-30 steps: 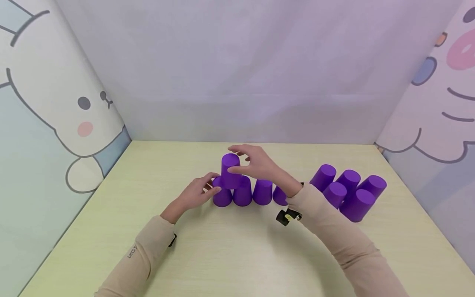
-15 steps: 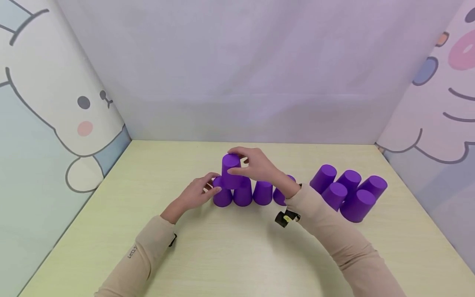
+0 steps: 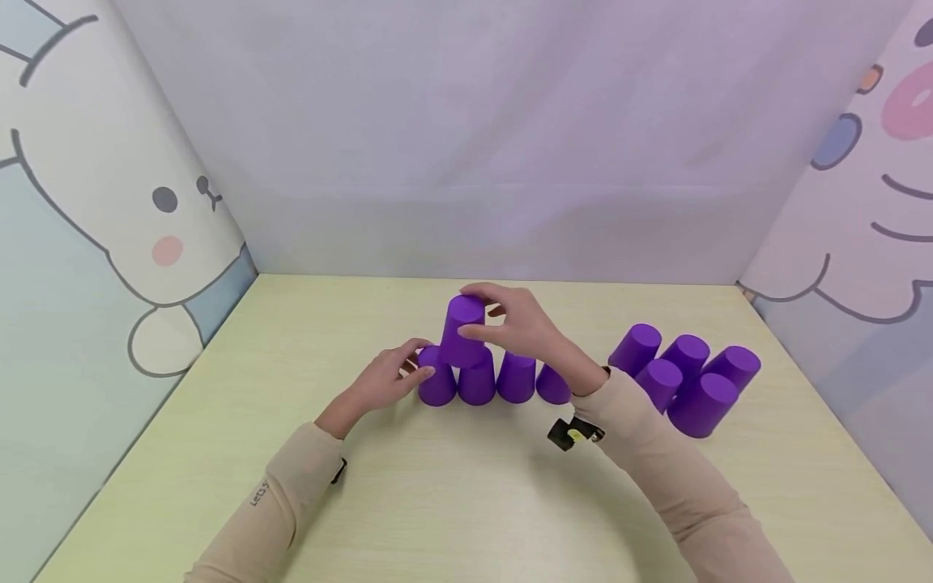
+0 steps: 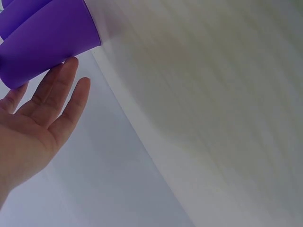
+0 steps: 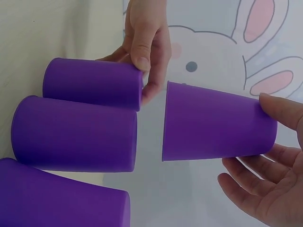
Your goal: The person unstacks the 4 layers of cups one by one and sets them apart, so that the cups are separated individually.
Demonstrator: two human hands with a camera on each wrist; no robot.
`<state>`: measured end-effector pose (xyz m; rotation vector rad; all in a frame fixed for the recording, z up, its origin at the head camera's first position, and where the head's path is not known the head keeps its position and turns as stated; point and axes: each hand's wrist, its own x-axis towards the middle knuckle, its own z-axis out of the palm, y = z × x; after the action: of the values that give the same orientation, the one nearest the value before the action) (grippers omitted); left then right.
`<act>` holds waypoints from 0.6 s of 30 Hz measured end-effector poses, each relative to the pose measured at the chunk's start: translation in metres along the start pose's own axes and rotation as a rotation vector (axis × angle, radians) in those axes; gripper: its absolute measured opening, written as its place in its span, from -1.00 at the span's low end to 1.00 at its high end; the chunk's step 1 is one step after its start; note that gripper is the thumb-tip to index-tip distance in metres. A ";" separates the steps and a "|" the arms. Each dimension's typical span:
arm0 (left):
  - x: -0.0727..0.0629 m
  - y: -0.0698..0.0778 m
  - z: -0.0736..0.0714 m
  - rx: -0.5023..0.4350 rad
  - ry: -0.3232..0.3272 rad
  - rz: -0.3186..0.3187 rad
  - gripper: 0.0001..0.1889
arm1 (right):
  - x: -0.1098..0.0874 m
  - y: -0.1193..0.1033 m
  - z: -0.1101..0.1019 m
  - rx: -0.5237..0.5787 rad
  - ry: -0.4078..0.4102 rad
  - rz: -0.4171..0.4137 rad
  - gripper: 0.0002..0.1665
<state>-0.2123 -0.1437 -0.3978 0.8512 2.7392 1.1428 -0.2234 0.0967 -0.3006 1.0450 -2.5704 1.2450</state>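
Note:
My right hand [image 3: 519, 325] grips an upside-down purple cup [image 3: 463, 340] near its closed end, thumb on one side and fingers on the other. This cup hangs slightly tilted over the left end of a row of upturned purple cups; the right wrist view shows a gap between its rim and the row. My left hand [image 3: 382, 379] holds the leftmost row cup [image 3: 437, 390], its thumb [image 5: 142, 54] at the closed end. Beside that stands a second cup [image 3: 477, 387], then a third cup [image 3: 517, 379]. The right forearm partly hides the row's last cup [image 3: 551, 387].
Several more upturned purple cups [image 3: 701, 405] stand grouped on the right of the pale wooden table [image 3: 452, 502]. A plain light backdrop [image 3: 496, 162] rises behind, with cartoon-printed panels [image 3: 109, 219] at both sides.
My right hand's fingers have closed on the upper cup, which stood across the two leftmost row cups. It has now risen and shifted slightly right, tilting. The left hand has stayed put.

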 end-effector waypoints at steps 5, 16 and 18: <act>0.000 0.000 0.000 0.000 0.002 0.001 -0.65 | -0.006 -0.003 -0.006 0.021 0.025 0.001 -0.44; -0.001 0.002 -0.001 0.001 0.005 0.000 -0.63 | -0.023 -0.008 -0.019 0.040 0.066 -0.003 -0.44; -0.001 0.001 -0.001 0.001 0.006 0.003 -0.63 | -0.027 -0.008 -0.021 0.038 0.072 -0.001 -0.44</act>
<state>-0.2110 -0.1446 -0.3969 0.8535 2.7445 1.1467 -0.2020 0.1234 -0.2911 0.9898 -2.5021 1.3110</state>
